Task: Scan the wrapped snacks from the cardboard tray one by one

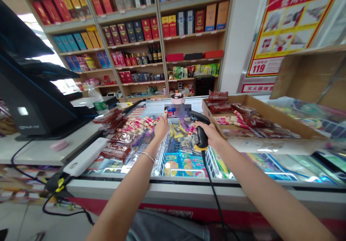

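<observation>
My right hand (212,134) is wrapped round the grip of a black barcode scanner (201,125) with a yellow base, its head pointing left and its cable hanging down. My left hand (162,125), with a bracelet on the wrist, is closed at the edge of a small dark thing with blue and red on it (170,112). A blurred patch hides part of that thing, so its kind cannot be told. Both hands are over a glass-topped freezer, whose white wire basket (162,154) holds blue snack packets (186,163).
To the left, red-and-white wrapped sticks (143,123) and brown packets (116,150) lie on the glass, near a white bar-shaped device (85,157). An open cardboard box (294,134) of brown packets stands at right. A dark checkout terminal (29,89) and plastic bottle (97,100) are further left.
</observation>
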Demonstrator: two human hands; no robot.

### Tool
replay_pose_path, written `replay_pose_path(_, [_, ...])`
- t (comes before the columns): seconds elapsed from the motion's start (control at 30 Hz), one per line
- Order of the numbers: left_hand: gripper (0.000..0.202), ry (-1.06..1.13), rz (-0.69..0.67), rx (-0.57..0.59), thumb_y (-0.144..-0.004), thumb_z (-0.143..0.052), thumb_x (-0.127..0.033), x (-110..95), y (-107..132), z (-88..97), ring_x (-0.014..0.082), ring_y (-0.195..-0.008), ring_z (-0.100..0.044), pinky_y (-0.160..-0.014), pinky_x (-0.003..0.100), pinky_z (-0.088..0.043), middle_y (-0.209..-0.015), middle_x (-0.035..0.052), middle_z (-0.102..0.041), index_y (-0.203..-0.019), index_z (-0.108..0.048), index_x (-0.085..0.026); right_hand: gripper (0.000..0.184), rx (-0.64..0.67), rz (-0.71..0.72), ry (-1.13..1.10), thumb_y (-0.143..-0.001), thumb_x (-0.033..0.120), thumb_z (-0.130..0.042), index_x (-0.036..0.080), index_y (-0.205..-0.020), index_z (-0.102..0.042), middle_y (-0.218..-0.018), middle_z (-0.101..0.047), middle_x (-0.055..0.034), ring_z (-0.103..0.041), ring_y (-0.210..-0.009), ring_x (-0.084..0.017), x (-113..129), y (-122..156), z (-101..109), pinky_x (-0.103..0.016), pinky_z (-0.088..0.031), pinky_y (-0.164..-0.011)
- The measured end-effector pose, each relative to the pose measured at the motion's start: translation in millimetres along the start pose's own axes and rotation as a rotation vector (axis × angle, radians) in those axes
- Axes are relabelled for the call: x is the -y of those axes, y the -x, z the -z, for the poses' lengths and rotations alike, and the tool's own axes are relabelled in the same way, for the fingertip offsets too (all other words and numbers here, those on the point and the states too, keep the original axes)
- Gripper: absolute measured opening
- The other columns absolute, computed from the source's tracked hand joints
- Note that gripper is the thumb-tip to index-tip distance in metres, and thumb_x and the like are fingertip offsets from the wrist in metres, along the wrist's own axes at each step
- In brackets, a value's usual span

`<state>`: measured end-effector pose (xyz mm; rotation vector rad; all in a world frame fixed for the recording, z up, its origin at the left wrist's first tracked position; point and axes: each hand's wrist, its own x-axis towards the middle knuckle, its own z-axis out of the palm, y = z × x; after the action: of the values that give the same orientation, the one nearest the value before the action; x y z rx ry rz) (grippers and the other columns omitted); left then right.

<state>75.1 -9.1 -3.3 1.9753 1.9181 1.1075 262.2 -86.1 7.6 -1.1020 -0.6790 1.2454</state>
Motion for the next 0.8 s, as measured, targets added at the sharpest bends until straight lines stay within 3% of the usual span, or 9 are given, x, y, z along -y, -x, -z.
replay_pose_path(0.13, [0.036, 0.027, 0.078, 0.046, -0.092, -0.032, -0.033, 8.8, -9.8, -1.1, 0.0245, -0.091, -0.063, -0.070, 0.030, -0.045, -0.094, 0.0163, -0.066, -0.096, -0.061, -0.013, 0.014, 0.043, 0.000, 0.017, -0.067, 0.015, -0.067, 0.012, -0.072, -0.054, -0.052, -0.057, -0.0010, -0.054, -0.042, -0.011, -2.5, -1.5, -1.0, -0.020, -0.042, -0.038])
replay_pose_path(0.3, [0.036, 0.501, 0.046, 0.186, -0.090, -0.040, -0.035, 3.8, -7.7, -8.5, 0.0073, -0.051, -0.053, -0.047, 0.017, -0.035, -0.085, 0.0048, -0.067, -0.115, -0.056, -0.015, 0.022, 0.110, 0.069, 0.061, -0.063, 0.012, -0.069, 0.013, -0.082, -0.057, -0.057, -0.060, 0.0002, -0.056, -0.044, -0.010, -7.2, -5.7, -3.7, -0.020, -0.047, -0.043])
replay_pose_path(0.47, [0.040, 0.712, 0.056, 0.191, -0.092, -0.032, -0.037, -4.8, -1.5, -8.7, 0.0036, -0.041, -0.040, -0.039, 0.016, -0.029, -0.089, 0.0056, -0.066, -0.114, -0.055, -0.014, 0.026, 0.147, 0.094, 0.125, -0.061, 0.013, -0.070, 0.012, -0.083, -0.057, -0.057, -0.060, 0.0006, -0.056, -0.045, -0.010, -10.3, -9.0, -0.8, -0.022, -0.049, -0.046])
replay_pose_path(0.63, [0.034, 0.459, -0.153, 0.052, -0.086, -0.046, -0.030, -2.7, 1.3, -6.1, 0.0078, -0.053, -0.052, -0.055, 0.020, -0.042, -0.092, 0.0043, -0.067, -0.117, -0.054, -0.018, 0.025, 0.127, 0.088, 0.145, -0.060, 0.014, -0.071, 0.013, -0.080, -0.056, -0.055, -0.058, 0.0013, -0.054, -0.043, -0.010, -7.1, -3.9, -2.1, -0.019, -0.045, -0.040])
replay_pose_path(0.7, [0.029, 0.257, -0.256, -0.031, -0.084, -0.050, -0.027, -1.6, 3.7, -3.4, 0.0125, -0.065, -0.059, -0.067, 0.024, -0.045, -0.090, 0.0045, -0.068, -0.112, -0.056, -0.020, 0.023, 0.111, 0.081, 0.155, -0.060, 0.012, -0.070, 0.013, -0.078, -0.055, -0.053, -0.057, 0.0021, -0.054, -0.041, -0.010, -6.7, -2.6, -2.7, -0.020, -0.045, -0.040])
replay_pose_path(0.8, [0.019, 0.101, -0.333, -0.083, -0.085, -0.052, -0.027, -1.6, 7.3, 0.0, 0.0168, -0.074, -0.063, -0.072, 0.026, -0.044, -0.085, 0.0048, -0.068, -0.101, -0.059, -0.020, 0.026, 0.091, 0.074, 0.159, -0.060, 0.010, -0.069, 0.014, -0.080, -0.053, -0.054, -0.057, 0.0028, -0.053, -0.040, -0.010, -7.4, -3.0, -2.2, -0.021, -0.047, -0.042])
